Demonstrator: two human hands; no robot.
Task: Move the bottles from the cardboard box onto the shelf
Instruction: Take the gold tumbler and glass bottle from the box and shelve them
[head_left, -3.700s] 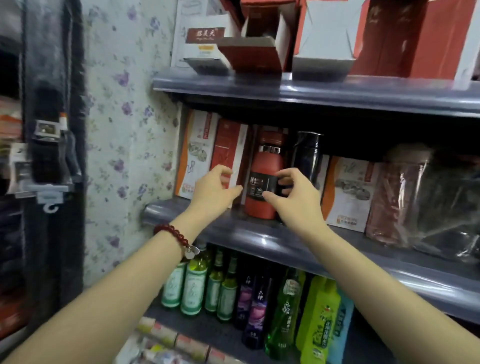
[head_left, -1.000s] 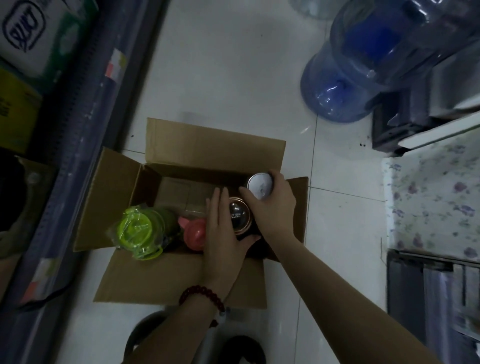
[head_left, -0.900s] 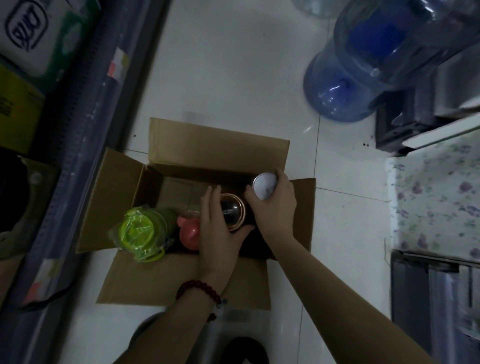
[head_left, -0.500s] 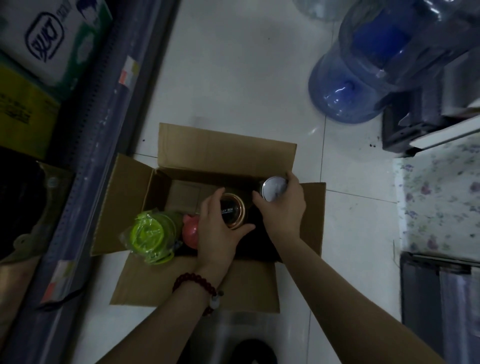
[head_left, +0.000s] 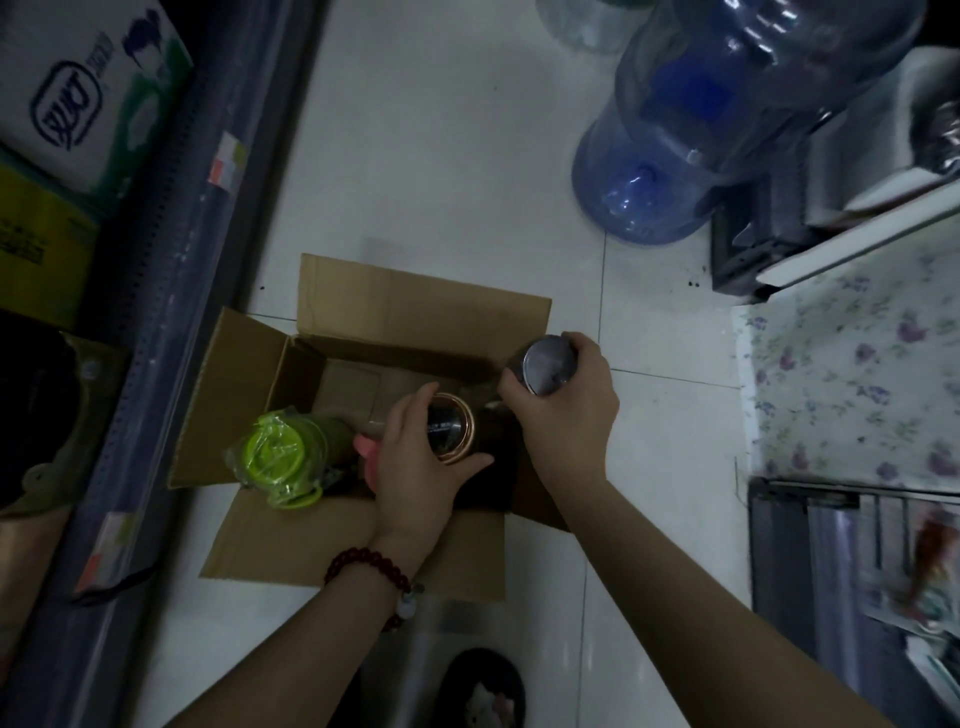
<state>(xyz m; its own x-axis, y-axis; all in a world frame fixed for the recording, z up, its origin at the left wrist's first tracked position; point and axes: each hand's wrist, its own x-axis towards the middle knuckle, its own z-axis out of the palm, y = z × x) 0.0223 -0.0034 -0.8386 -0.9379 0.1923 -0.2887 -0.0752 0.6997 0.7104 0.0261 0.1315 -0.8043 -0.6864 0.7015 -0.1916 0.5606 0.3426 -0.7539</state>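
An open cardboard box (head_left: 415, 306) sits on the white tiled floor below me. My left hand (head_left: 415, 467) grips a dark bottle with a copper-rimmed cap (head_left: 451, 427) inside the box. My right hand (head_left: 566, 415) grips a bottle with a silver cap (head_left: 548, 364), raised at the box's right wall. A lime-green lidded bottle in plastic wrap (head_left: 278, 457) lies in the box's left part, and a pink bottle (head_left: 366, 449) shows just beside my left hand. The shelf edge (head_left: 171, 291) runs along the left.
A large blue water jug (head_left: 727, 119) stands on the floor at the upper right. A flower-patterned surface (head_left: 852, 374) and dark racks fill the right side. Packaged goods (head_left: 88, 93) sit on the left shelf. Bare tile lies between box and jug.
Earlier my hands set a red bottle on the upper shelf. In the last second both hands have lifted their bottles up, the silver-capped one moving right over the box's wall.
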